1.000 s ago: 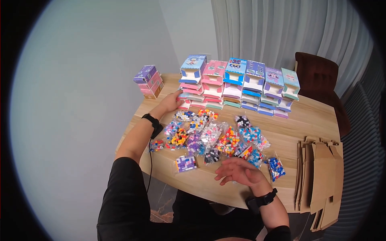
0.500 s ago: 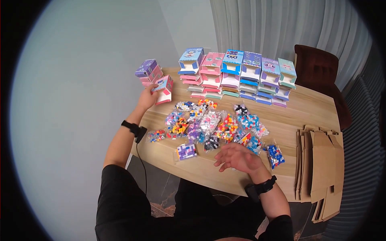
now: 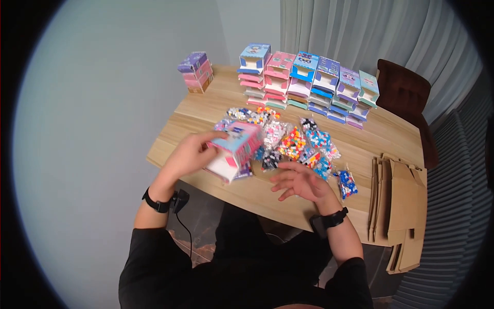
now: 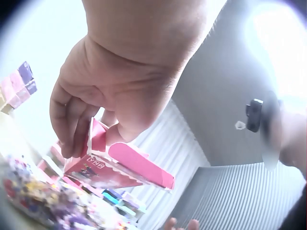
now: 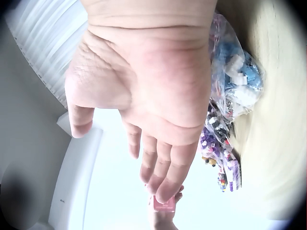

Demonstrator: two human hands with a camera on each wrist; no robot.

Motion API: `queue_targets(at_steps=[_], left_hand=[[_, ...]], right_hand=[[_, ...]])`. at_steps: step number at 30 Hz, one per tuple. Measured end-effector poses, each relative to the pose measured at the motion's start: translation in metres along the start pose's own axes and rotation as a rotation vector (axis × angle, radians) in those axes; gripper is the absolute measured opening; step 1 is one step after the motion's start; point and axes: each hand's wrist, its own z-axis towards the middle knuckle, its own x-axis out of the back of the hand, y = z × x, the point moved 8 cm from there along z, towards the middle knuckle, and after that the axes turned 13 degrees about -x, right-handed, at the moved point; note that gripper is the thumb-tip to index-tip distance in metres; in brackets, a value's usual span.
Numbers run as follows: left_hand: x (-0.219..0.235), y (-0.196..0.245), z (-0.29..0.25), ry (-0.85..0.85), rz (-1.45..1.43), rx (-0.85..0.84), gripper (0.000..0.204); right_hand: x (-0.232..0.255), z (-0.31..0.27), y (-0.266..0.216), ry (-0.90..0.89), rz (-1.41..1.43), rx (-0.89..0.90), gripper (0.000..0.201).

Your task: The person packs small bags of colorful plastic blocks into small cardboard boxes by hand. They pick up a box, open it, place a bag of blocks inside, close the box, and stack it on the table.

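Observation:
My left hand point(image 3: 188, 156) grips a small pink and light-blue cardboard box point(image 3: 241, 141) by its end, over the near left part of the pile. Its white-lined flap hangs open toward me, and the left wrist view shows fingers and thumb at the open end of the pink box point(image 4: 103, 167). My right hand point(image 3: 302, 183) hovers with spread, relaxed fingers and holds nothing, near the front of the clear bags of small colourful bricks point(image 3: 292, 144). In the right wrist view its palm point(image 5: 148, 86) shows bare, with a bag of blue and white bricks point(image 5: 240, 76) beside it.
Stacks of open pastel boxes point(image 3: 309, 85) stand in a row along the back of the table point(image 3: 175, 126). A short stack of boxes point(image 3: 196, 72) stands at the far left. Flattened brown cardboard point(image 3: 406, 201) leans at the right edge, and a dark red chair point(image 3: 404, 92) is behind.
My left hand has taken the pink box from the stacks' left end and brought it toward me over the bags. My right hand stays nearly where it was. The head view has shifted.

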Motion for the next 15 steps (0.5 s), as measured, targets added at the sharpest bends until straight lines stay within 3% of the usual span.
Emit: queue_targets(at_steps=[2,4,6,9,13,15], left_hand=[[-0.023,0.054,-0.016,-0.049,0.131,-0.281,0.037],[-0.046,0.072,-0.034,-0.126,0.172,-0.326,0.035],[-0.064,0.074,-0.048,-0.200,0.190,-0.334,0.041],[-0.071,0.078,-0.061,-0.115,0.147,-0.389,0.045],[-0.083,0.072,-0.076,-0.290,0.002,-0.378,0.050],[-0.086,0.069,-0.080,-0.162,-0.163,-0.453,0.045]], right_hand=[[0.007,0.002,0.010,0.109,-0.056,-0.057,0.081],[0.015,0.004,0.019,0.239,-0.063,-0.130,0.082],[0.006,0.007,0.018,0.279,-0.027,-0.116,0.068],[0.005,0.003,0.029,0.352,-0.047,-0.236,0.052],[0.005,-0.014,0.035,0.397,0.075,-0.178,0.047],[0.018,-0.026,0.052,0.554,0.182,-0.100,0.047]])
